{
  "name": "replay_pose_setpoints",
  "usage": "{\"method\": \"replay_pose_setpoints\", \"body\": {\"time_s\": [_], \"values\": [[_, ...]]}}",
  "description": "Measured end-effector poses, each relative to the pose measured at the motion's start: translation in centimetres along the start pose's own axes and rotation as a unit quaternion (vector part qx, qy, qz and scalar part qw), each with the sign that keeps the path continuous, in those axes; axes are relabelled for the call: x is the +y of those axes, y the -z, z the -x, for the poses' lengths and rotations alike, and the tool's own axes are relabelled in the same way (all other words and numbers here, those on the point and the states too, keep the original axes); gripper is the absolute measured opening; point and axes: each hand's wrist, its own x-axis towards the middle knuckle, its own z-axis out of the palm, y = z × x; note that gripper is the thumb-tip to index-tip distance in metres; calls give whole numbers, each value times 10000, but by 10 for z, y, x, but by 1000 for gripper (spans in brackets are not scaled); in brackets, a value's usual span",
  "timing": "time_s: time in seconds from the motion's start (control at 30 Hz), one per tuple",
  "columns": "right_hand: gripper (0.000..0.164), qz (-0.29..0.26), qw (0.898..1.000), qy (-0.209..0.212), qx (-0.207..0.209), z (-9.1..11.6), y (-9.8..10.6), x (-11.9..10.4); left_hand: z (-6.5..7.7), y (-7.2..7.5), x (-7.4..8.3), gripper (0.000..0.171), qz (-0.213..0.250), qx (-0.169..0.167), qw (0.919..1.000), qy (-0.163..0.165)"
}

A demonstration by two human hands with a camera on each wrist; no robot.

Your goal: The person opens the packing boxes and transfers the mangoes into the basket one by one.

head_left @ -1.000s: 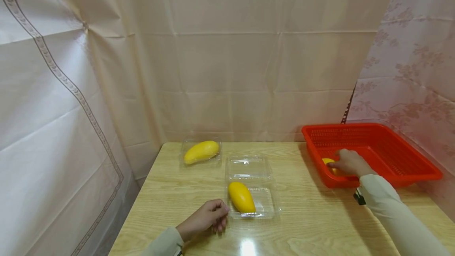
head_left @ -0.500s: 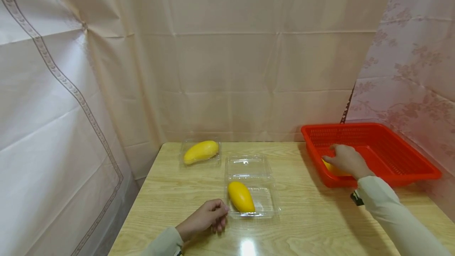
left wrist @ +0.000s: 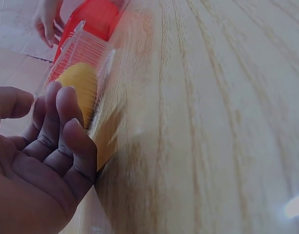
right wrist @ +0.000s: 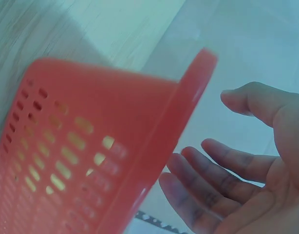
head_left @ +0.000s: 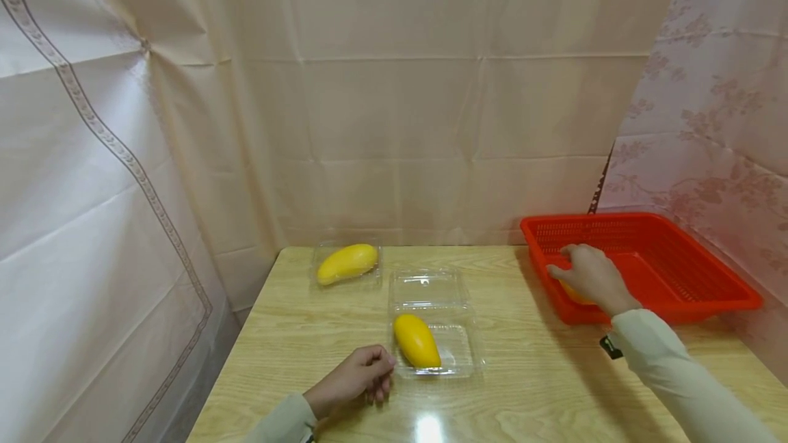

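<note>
My left hand [head_left: 360, 376] rests with loosely bent fingers at the near-left corner of a clear plastic clamshell box [head_left: 458, 354]. The box lies with its lid tipped back, and a yellow mango [head_left: 416, 340] sits in its left half. In the left wrist view, the fingertips overlap the box's edge. On the right, my right hand [head_left: 594, 279] is over the red plastic basket [head_left: 726, 286], thumb and fingers spread. Another mango [head_left: 576, 294] lies under it, partly hidden; in the right wrist view its yellow shows through the basket's slots, beyond the open fingers [right wrist: 203, 195].
A second clear box [head_left: 378, 279] holding a yellow mango [head_left: 347, 263] stands at the table's back left. Pale cloth [head_left: 382, 101] hangs behind the wooden table [head_left: 295, 333] and along both sides. The basket's raised rim stands beside the right hand.
My right hand has shifted left and a little upward within the basket, its fingers spreading over the mango there. The left hand and both boxes stay put.
</note>
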Motion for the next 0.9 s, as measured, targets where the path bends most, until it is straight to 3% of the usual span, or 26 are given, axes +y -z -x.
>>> {"method": "replay_pose_setpoints", "body": {"time_s": [0.37,0.63,0.9], "values": [[51,-26,9988,408,285,6,-9,-30,0,0,0,33,-1,-6,10000,-21],[51,-21,9979,592,262,11,-17,-52,0,1,-1,35,-21,-33,10000,-72],[55,349,9950,873,345,14,-29,-69,-1,1,-2,38,-12,-46,9999,-105]]}}
